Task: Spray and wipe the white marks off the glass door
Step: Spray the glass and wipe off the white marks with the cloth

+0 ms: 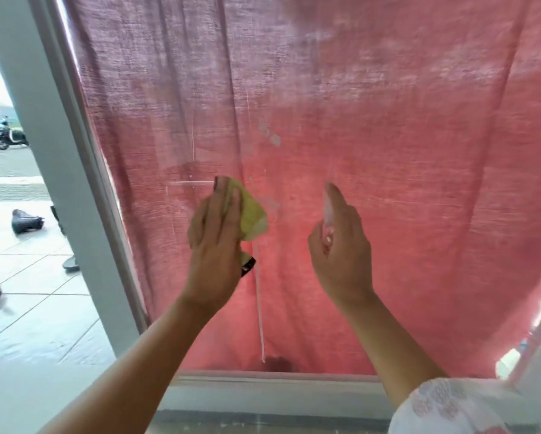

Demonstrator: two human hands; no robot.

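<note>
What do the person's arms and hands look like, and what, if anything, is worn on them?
Both forearms are bare. The left hand and the right hand show no gloves, rings, watch or bracelets. At the right arm's upper end there is white fabric with a faint pinkish pattern, probably a sleeve or another part of the person's clothing.

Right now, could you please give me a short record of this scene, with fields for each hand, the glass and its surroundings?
left hand: left hand presses a yellow cloth on the glass door
right hand: right hand grips a spray bottle, held up near the glass
marks left: white streak beside the cloth; long drip line below it
behind glass: red curtain
beside door: shoe on the tiled floor
</note>
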